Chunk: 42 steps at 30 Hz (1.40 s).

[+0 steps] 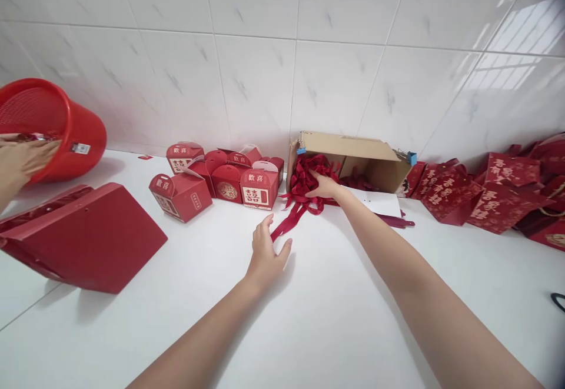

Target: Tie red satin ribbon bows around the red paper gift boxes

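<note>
My right hand (325, 187) reaches into a tangled pile of dark red ribbons (304, 171) at the left end of an open cardboard box (348, 142). Its thumb and forefinger are spread against the ribbons, and the other fingers are partly hidden. My left hand (266, 256) hovers over the white table, thumb apart from the fingers. One loose ribbon strand (289, 223) runs from the pile down to the left hand's fingers, touching or passing just behind them; I cannot tell which.
Small red gift boxes (227, 182) stand left of the ribbons. A large red box (97, 236) and a red basket (83, 130) are at far left, with another person's hand (26, 159) in the basket. Patterned red boxes (450, 192) crowd the right. A tiled wall (256, 83) rises behind.
</note>
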Tool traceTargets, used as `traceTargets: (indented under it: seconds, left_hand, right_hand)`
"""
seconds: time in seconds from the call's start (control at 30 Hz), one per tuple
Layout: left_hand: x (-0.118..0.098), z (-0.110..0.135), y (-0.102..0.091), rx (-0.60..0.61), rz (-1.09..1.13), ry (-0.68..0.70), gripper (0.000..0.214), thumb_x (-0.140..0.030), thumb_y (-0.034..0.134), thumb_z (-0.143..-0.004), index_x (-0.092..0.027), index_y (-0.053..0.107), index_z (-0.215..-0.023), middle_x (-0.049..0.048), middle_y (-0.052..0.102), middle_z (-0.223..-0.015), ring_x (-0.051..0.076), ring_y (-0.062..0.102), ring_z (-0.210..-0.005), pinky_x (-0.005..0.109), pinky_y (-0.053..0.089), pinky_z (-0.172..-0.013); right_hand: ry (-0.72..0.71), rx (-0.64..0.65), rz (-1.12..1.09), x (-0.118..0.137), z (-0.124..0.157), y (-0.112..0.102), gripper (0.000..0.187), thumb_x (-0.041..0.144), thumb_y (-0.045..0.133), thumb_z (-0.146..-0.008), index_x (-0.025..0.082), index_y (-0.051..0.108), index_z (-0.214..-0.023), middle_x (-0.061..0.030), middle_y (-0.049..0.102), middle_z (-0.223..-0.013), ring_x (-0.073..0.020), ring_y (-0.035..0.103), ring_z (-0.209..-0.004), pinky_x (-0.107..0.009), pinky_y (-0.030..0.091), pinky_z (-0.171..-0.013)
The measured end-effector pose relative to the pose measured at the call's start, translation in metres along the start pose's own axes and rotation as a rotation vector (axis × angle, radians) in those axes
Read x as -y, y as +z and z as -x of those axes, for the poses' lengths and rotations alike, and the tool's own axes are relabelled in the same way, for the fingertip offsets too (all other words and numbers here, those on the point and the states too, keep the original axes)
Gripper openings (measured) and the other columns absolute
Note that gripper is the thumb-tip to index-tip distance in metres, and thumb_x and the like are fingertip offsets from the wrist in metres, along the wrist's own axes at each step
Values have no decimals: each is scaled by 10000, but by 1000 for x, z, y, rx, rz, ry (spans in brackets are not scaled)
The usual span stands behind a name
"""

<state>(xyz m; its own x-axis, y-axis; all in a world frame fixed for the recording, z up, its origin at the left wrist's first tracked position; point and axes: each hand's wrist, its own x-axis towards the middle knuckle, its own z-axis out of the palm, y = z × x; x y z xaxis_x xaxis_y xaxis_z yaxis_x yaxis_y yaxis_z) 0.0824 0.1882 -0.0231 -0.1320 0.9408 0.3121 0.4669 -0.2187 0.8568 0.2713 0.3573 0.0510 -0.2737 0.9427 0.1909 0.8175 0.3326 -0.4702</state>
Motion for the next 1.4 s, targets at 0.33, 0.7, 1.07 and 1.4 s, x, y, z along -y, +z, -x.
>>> traceTargets:
  seconds: [0.33, 0.7, 1.07, 1.4]
  left_hand:
    - [3, -11, -9, -215, 98, -122, 511, -84, 511, -703, -245, 345, -1158, 96, 401, -1249, 223, 392, -1169, 436, 353, -976]
    - [15, -18, -17, -267, 126, -96, 502, -81, 492, -670, -272, 369, -1118, 61, 416, -1198, 213, 438, -1078, 411, 382, -916]
    - [12, -16, -17, -206, 103, -121, 477, -94, 493, -674, -273, 366, -1098, 69, 403, -1213, 221, 430, -1089, 428, 382, -916]
    - [9, -15, -20, -205, 68, -154, 450, -132, 503, -694, -272, 362, -1097, 69, 410, -1225, 221, 433, -1092, 414, 390, -899]
  right_hand:
    - [-24, -62, 199, 49, 84, 0, 393, 263, 567, -785, 221, 581, -1176, -150, 521, -1230, -338, 507, -1105, -451, 400, -898]
    - [-245, -45, -47, 42, 76, 69, 442, 400, 487, -834, 267, 503, -1255, -50, 495, -1311, -329, 421, -1224, -491, 373, -983]
    - [115, -441, 82, -34, 89, 2, 625, 132, 435, -744, 70, 296, -1350, -204, 380, -1326, -326, 289, -1255, -495, 257, -1010]
    - [273, -605, 215, -87, 92, -23, 291, 287, 393, -867, 214, 671, -910, -92, 536, -1229, -269, 385, -1197, -490, 196, -1001]
